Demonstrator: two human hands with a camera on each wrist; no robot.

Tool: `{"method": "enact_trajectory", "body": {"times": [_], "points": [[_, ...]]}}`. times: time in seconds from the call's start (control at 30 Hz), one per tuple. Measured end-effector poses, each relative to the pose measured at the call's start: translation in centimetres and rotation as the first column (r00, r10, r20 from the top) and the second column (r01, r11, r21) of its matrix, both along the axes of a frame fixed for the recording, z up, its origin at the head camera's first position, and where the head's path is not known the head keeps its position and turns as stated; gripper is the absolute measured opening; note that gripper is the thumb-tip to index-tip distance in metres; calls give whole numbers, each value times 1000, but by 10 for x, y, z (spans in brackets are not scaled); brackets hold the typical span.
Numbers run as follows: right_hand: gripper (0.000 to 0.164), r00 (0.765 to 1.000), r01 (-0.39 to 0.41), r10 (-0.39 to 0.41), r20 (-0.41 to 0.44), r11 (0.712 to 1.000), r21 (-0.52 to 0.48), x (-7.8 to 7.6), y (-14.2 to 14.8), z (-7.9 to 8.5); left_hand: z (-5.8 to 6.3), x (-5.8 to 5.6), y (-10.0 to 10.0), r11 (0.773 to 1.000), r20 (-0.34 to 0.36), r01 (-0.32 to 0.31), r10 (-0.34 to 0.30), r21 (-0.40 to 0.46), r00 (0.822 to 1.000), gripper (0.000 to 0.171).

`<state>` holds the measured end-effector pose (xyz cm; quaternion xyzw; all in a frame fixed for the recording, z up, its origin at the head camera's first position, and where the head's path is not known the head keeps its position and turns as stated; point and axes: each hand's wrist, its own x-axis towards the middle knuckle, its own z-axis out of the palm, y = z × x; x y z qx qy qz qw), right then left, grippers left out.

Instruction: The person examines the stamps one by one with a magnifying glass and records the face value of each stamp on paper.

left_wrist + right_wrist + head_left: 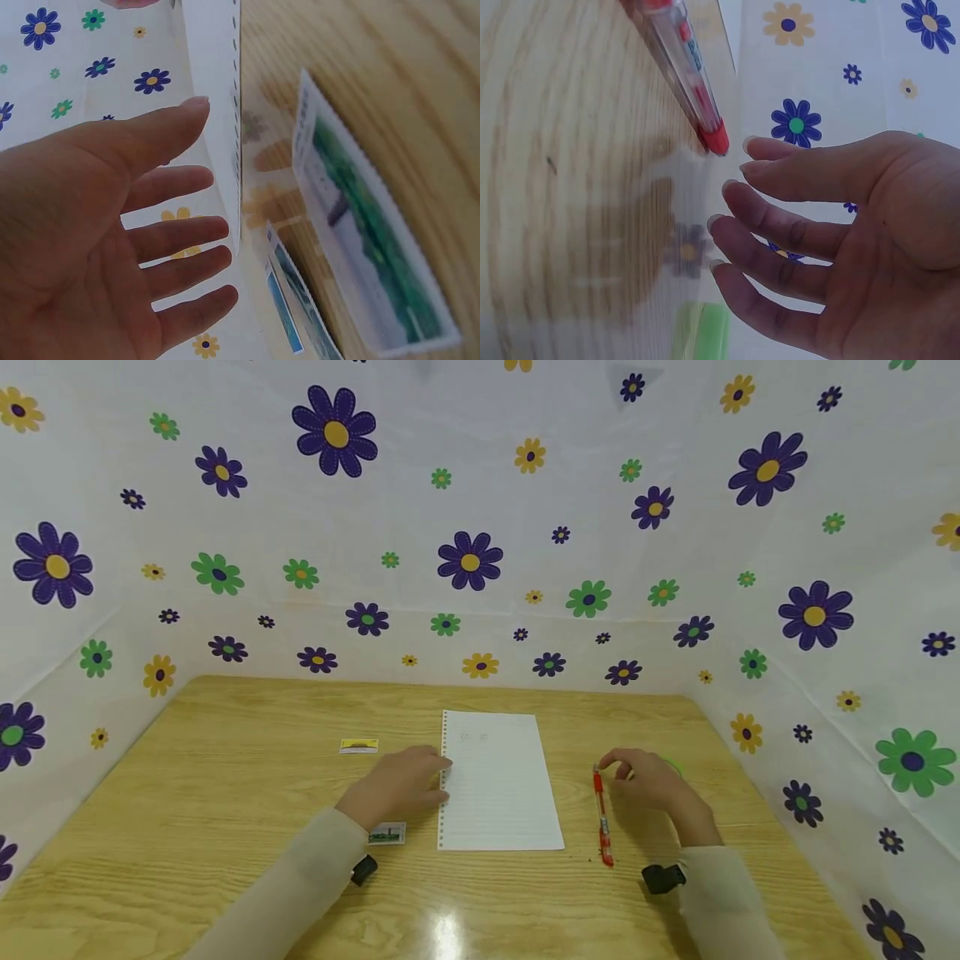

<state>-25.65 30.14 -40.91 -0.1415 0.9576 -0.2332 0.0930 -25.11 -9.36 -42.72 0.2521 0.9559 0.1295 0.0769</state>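
Note:
A white lined sheet with punched holes along its left edge lies on the table, with faint marks near its top. My left hand is at that edge, fingers and thumb extended and holding nothing. To the right of the sheet lies a red capped pen with a clear barrel. Near its far end is my right hand, fingers loosely bent; the right wrist view shows a gap between the fingertips and the pen. Below the left wrist sits a stamp-like picture card, partly covered by the arm.
Farther left lies a small yellow picture card. A green object is mostly hidden behind the right hand in the head view. Flowered white cloth encloses the wooden table at the back and sides.

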Motion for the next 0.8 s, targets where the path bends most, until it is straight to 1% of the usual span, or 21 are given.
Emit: {"method": "enact_trajectory", "body": {"times": [0.17, 0.33, 0.4, 0.6, 0.63, 0.8], "points": [[25, 998, -61, 61, 0, 998, -11, -1, -5, -4, 1, -2, 7, 999, 25, -6, 7, -31, 1000, 57], [28, 997, -68, 69, 31, 997, -30, -2, -8, -8, 1, -4, 11, 1000, 58, -21, 22, -18, 998, 56], [28, 998, -64, 64, 18, 998, -16, -2, -9, -10, 1, -3, 11, 1000, 59, -23, 24, -13, 998, 55], [21, 994, -87, 90, -59, 995, 44, -5, -13, -16, 4, -2, 14, 1000, 51, -25, 24, 7, 998, 52], [20, 993, -96, 99, -66, 994, 46, -5, -13, -17, 4, -2, 14, 999, 52, -30, 29, 14, 998, 52], [18, 993, -84, 85, -77, 996, 18, -5, -13, -17, 5, -5, 14, 998, 61, -58, 56, 39, 997, 49]]}}
